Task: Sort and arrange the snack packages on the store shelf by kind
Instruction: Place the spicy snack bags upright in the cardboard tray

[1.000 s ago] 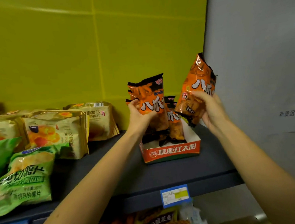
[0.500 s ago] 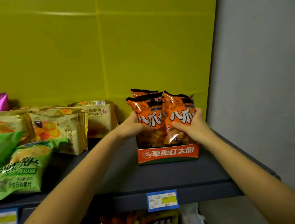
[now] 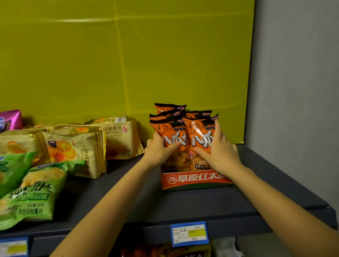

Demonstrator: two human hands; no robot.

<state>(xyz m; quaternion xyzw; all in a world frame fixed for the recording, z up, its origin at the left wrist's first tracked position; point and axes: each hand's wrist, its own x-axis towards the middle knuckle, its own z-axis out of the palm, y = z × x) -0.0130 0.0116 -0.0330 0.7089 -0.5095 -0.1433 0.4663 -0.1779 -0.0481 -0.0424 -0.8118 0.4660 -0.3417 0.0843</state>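
Several orange snack packs stand upright in a red-and-white display box (image 3: 197, 178) on the dark shelf (image 3: 191, 205). My left hand (image 3: 159, 152) grips the front left orange pack (image 3: 172, 132) from its left side. My right hand (image 3: 219, 151) grips the front right orange pack (image 3: 202, 135), fingers spread over its lower front and right edge. More orange packs (image 3: 170, 108) stand behind these two, mostly hidden.
Left of the box lie beige croissant bags (image 3: 116, 138), more beige bread bags (image 3: 75, 150), green potato chip bags (image 3: 27, 192) and a purple pack (image 3: 1, 121). A blue price tag (image 3: 189, 233) hangs on the shelf edge. A grey wall (image 3: 304, 97) stands at the right.
A second ago both hands held orange packs up above the box. They came down and now the two packs stand side by side in the box front, hands pressed on them.
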